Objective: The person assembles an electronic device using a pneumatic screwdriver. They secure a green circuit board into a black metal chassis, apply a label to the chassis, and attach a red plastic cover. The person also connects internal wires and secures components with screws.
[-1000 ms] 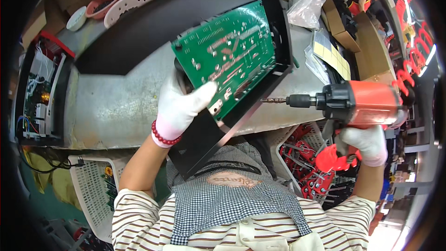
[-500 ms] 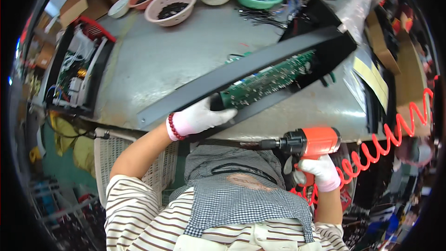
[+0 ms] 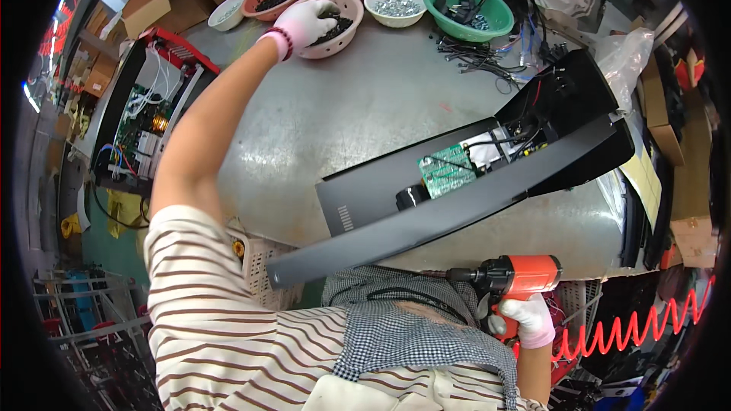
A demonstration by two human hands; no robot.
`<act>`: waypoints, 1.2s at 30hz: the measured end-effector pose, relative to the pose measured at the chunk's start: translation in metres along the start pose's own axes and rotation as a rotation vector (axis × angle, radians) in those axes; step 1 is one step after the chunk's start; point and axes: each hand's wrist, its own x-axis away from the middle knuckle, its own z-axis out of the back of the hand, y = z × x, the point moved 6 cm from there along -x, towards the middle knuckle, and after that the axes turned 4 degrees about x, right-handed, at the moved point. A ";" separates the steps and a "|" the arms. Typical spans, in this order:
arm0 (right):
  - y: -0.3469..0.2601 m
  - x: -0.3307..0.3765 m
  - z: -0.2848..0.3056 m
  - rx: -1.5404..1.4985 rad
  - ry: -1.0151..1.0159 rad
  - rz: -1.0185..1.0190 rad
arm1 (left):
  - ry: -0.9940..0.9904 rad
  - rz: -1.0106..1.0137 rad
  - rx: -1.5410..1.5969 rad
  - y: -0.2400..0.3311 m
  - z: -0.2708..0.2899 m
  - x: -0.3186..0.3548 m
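Reaching with the left hand (image 3: 306,23) into a perforated pale pink bowl (image 3: 333,49) near the back edge of the tabletop (image 3: 266,129). Bends the fingers (image 3: 326,7) partway over small dark pieces (image 3: 338,28); cannot tell whether with anything caught between the tips. Grips a red-and-black power drill (image 3: 527,274) in the right hand (image 3: 528,320) by the front edge, with fingers closed around its handle, and points its nose leftward, apart from the housing.

Has that long dark housing (image 3: 362,190) lying slantwise across the right half of the tabletop, with its near left end jutting past the front edge. Shows, as work done, a green circuit board (image 3: 447,169) already sitting inside the housing, beside a white part (image 3: 486,151) and dark wires. Looks only partly finished, judging by the open side: with board and wiring uncovered, and with neither hand nor drill at the housing. Cannot tell which fasteners, if any, already hold the board.

Has a second open case (image 3: 114,179) near the left edge, likewise with wiring exposed, apparently also unclosed.
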 end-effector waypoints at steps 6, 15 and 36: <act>0.004 0.012 0.005 0.045 0.049 -0.041 | -0.176 0.061 -0.224 -0.063 -0.062 -0.055; 0.008 0.015 0.006 0.052 0.083 -0.059 | 0.090 0.303 -0.159 -0.024 -0.017 -0.011; -0.043 0.054 0.037 0.018 0.392 0.409 | 0.049 -0.148 1.096 0.126 0.069 0.082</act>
